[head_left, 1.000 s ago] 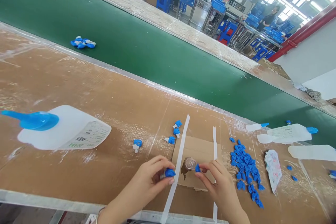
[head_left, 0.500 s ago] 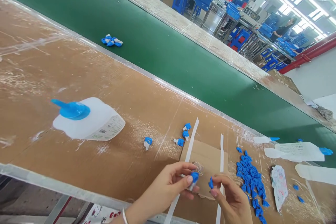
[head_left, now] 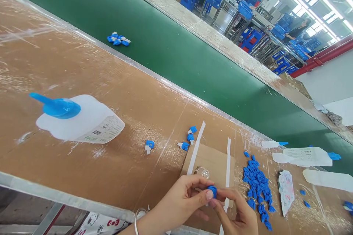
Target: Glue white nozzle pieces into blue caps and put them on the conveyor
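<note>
Hands: left hand (head_left: 179, 205) and right hand (head_left: 238, 214) both closed in a tight pinch on a blue cap (head_left: 212, 191) | Spot: right over the cardboard (head_left: 212, 159) on the desk (head_left: 82, 169) | Feel: looks light, stiff, fiddly; take it by the edges

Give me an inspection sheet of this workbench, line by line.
Surface: brown bench top, scuffed, with white smears.
Job's things: left hand and right hand pinch a blue part; a clear cap lies on a cardboard sheet just beyond them.
Clutter: pile of blue parts right of the cardboard; white spouted pouch at left; white tape strips.
Grippers: two bare hands, bangle on the left wrist.
Cables: nothing seen.
Surroundings: green conveyor belt beyond the bench; blue crates and a person far off.
</note>
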Tool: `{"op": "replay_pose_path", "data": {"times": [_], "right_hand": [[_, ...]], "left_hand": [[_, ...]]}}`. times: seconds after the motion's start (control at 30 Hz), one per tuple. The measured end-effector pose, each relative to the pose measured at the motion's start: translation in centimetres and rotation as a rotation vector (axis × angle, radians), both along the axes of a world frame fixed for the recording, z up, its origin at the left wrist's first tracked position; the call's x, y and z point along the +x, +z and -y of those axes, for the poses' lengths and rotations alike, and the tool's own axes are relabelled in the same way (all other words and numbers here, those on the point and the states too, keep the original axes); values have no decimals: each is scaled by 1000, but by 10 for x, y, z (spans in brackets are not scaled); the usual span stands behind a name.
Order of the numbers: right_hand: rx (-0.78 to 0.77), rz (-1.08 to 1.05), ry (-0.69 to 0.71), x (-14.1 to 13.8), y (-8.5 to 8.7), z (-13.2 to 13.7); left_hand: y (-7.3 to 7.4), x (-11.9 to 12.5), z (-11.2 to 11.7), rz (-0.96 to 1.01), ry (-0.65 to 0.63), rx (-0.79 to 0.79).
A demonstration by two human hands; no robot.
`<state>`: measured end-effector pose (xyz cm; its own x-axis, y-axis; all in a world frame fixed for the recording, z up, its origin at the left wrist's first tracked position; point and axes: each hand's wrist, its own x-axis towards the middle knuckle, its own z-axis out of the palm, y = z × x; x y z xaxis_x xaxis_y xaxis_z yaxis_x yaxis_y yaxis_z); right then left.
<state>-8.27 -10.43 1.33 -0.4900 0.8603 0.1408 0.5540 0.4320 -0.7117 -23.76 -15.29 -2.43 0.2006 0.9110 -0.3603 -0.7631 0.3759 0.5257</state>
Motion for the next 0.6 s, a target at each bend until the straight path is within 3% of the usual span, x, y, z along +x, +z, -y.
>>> {"op": "replay_pose_path", "data": {"times": [0.1,0.13,0.2,0.27,0.33,0.4,0.47,0.6], "right_hand": [[43,120,204,10,0,1],[24,149,211,20,-2,-1],[6,193,56,50,-12,-6],[87,233,-292,91,-26,-14],[145,286,-489,133,-42,-22],[85,324,-461,165,-54,-28],[63,310,-418,180,-62,-30],[89,262,-404,176,-70,-30]], "left_hand": [[-4,-5,1,-140,-13,2],[-5,-11,1,-231,3,14],[-8,-27,1,-499,58,56],[-12,-47,-2,-841,82,85],[-17,-65,-7,-1160,69,98],[-24,-75,-16,-1348,52,141],[-30,-76,-27,-1416,60,203],[-38,-69,-44,-1464,99,232]]}}
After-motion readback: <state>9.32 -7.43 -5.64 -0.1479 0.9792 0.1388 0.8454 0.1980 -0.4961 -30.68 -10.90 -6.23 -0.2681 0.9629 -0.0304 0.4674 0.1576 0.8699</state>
